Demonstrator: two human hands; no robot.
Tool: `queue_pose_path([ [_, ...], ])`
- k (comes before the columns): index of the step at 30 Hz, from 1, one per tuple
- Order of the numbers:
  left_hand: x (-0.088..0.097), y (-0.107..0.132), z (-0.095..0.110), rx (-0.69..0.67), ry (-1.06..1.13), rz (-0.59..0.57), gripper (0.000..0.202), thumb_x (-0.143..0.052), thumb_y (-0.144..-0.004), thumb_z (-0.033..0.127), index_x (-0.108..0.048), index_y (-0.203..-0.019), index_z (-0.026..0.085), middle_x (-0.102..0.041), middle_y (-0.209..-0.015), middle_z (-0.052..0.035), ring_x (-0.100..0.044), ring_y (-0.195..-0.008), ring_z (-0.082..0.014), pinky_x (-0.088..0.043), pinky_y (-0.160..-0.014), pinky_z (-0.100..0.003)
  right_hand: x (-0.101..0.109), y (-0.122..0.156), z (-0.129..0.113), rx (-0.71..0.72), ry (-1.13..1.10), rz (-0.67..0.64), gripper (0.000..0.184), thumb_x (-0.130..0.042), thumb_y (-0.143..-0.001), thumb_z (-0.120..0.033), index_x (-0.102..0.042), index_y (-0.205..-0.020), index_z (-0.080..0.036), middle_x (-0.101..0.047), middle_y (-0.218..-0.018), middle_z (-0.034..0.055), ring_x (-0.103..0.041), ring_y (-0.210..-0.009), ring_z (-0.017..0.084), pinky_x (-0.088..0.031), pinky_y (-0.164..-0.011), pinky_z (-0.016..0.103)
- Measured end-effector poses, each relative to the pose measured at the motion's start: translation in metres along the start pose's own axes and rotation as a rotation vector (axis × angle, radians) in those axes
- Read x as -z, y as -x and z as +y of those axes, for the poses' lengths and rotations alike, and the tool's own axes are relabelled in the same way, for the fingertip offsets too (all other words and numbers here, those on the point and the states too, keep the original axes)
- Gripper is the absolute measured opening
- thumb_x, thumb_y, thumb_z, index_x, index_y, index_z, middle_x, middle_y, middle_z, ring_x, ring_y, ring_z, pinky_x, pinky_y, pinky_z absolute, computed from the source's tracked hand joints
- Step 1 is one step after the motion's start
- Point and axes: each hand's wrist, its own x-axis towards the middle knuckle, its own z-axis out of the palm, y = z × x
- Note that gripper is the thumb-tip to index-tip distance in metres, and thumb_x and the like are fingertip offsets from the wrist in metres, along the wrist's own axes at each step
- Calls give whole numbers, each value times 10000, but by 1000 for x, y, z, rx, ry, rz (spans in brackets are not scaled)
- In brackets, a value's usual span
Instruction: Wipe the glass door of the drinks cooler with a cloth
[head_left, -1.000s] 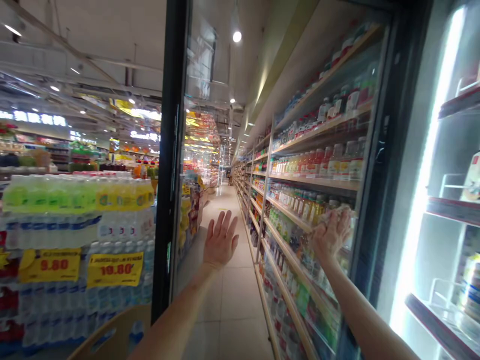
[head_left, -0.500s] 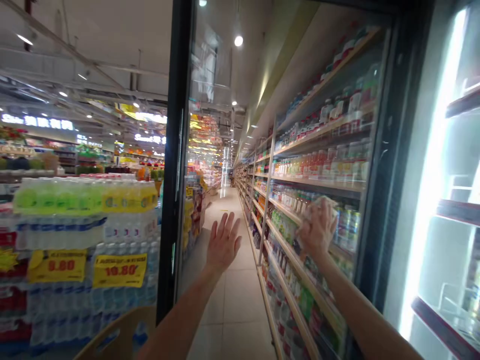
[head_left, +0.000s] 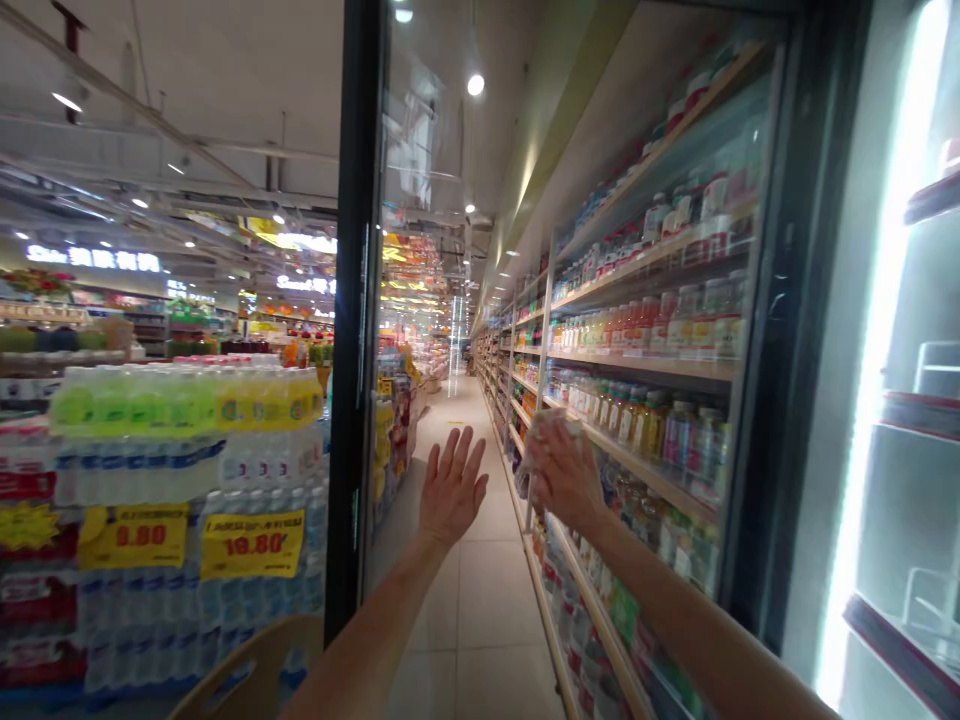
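A glass door with a black frame stands swung out in front of me. My left hand lies flat on the glass, its fingers stretched out and a little spread. To the right of it, my right hand presses a pale, crumpled cloth against the pane. The cloth shows at the fingertips and along the left side of that hand; the rest is hidden beneath the palm. Rows of bottles on wooden shelves show in the glass behind my right hand.
On the right, a bright light strip runs down the cooler beside its shelves. Stacked bottle packs with yellow price signs stand left of the door. A beige chair back is low at the left.
My right hand has slid left across the glass with the cloth, closer to my left hand. The left hand stays spread on the pane. The view has shifted slightly.
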Motion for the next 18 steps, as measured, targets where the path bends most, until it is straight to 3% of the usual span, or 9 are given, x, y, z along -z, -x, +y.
queue_pose_path([
  [4,1,0,2,9,-10,-8,497,-415,-879,277,-330,-1357,170,-400,-1379,-102,-106,-1370,-193,-127,-1115,-417,20,10,75,-613,116,169,516,-395,-823,-266,-392,-1327,-159,-290,-1440,154,-212,-1346,306,-176,-1043,597],
  [6,0,1,3,16,-18,-12,493,-405,-882,284,-331,-1356,175,-396,-1383,-99,-116,-1368,-201,-134,-1112,-428,24,8,95,-805,132,253,550,-369,-823,-263,-340,-1361,-148,-235,-1461,163,-183,-1352,322,-180,-1028,621],
  [7,0,0,3,17,-21,-10,487,-402,-883,285,-336,-1353,175,-400,-1381,-99,-123,-1366,-205,-141,-1110,-430,24,4,96,-829,132,275,558,-364,-823,-263,-329,-1367,-145,-227,-1463,165,-173,-1354,327,-184,-1023,625],
  [8,0,0,3,19,-24,-13,481,-401,-883,281,-343,-1349,174,-405,-1378,-99,-128,-1365,-207,-150,-1107,-430,22,0,89,-803,127,277,556,-363,-825,-263,-330,-1367,-146,-232,-1461,165,-168,-1356,327,-191,-1020,624],
  [10,1,0,3,18,-31,-24,468,-406,-881,264,-360,-1337,166,-415,-1372,-102,-130,-1365,-208,-164,-1103,-425,14,-8,60,-621,107,221,534,-373,-831,-261,-353,-1355,-159,-278,-1444,158,-168,-1359,316,-208,-1025,603],
  [14,2,-2,1,2,-27,-1,448,-415,-879,269,-395,-1311,150,-446,-1346,-119,-129,-1367,-202,-166,-1100,-416,-4,-17,-10,-51,24,7,463,-417,-820,-227,-455,-1280,-185,-439,-1359,107,-210,-1355,249,-189,-1077,502],
  [16,2,-2,1,-2,-18,12,445,-418,-879,277,-404,-1305,148,-450,-1341,-125,-124,-1368,-199,-158,-1102,-414,-5,-14,-18,116,-14,-42,447,-442,-802,-223,-489,-1246,-199,-473,-1335,79,-247,-1341,228,-170,-1092,474],
  [18,2,-1,1,-1,-11,6,451,-422,-877,270,-395,-1312,154,-443,-1348,-119,-116,-1370,-196,-149,-1105,-412,0,-8,-1,75,2,-12,451,-448,-795,-223,-490,-1243,-207,-461,-1346,77,-256,-1336,229,-164,-1092,481],
])
